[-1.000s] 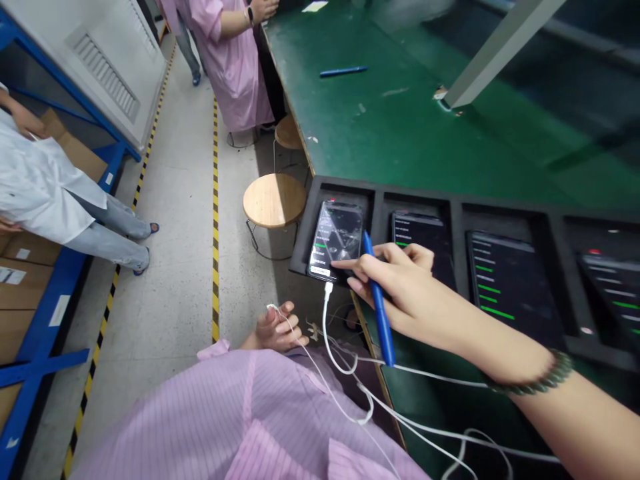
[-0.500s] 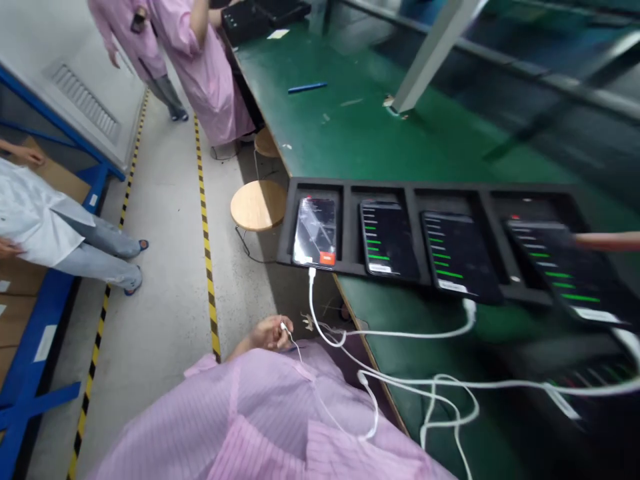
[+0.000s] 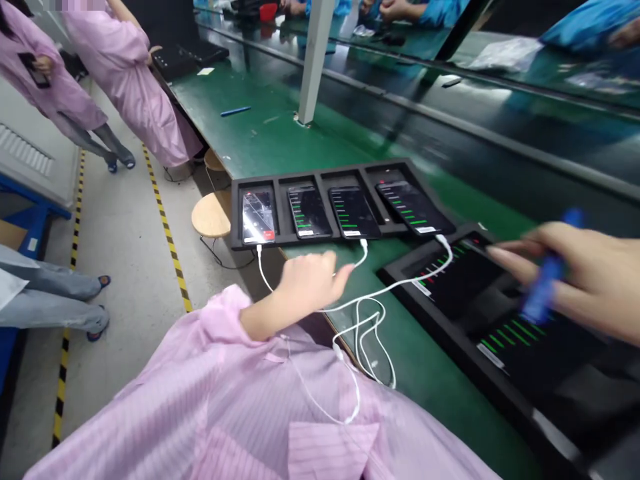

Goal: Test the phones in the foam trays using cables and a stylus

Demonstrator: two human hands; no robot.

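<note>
My left hand (image 3: pixel 310 283), back up with the thumb out to the side, hangs over the table edge beside white charging cables (image 3: pixel 370 295). Its fingers curl out of sight, so I cannot see what they hold. My right hand (image 3: pixel 595 280) grips a blurred blue pen (image 3: pixel 543 293), its forefinger reaching to the screen of a dark phone (image 3: pixel 457 277) in the nearer black tray (image 3: pixel 435 333). Another phone (image 3: pixel 520 340) with green bars lies below that hand. The farther black tray (image 3: pixel 325 170) carries several lit phones, including a plugged-in phone (image 3: pixel 257 217) at its left end.
Another blue pen (image 3: pixel 235 111) lies on the green table (image 3: pixel 270 140), near a grey post (image 3: pixel 315 67). Wooden stools (image 3: pixel 211 215) stand left of the edge. Co-workers in pink (image 3: pixel 130 80) stand farther up the aisle, and blue sleeves (image 3: pixel 445 12) show across the bench.
My left hand has risen from my lap, where it pinched a small white cable end, to the table edge. More of my right hand shows, with the pen. The view has shifted right.
</note>
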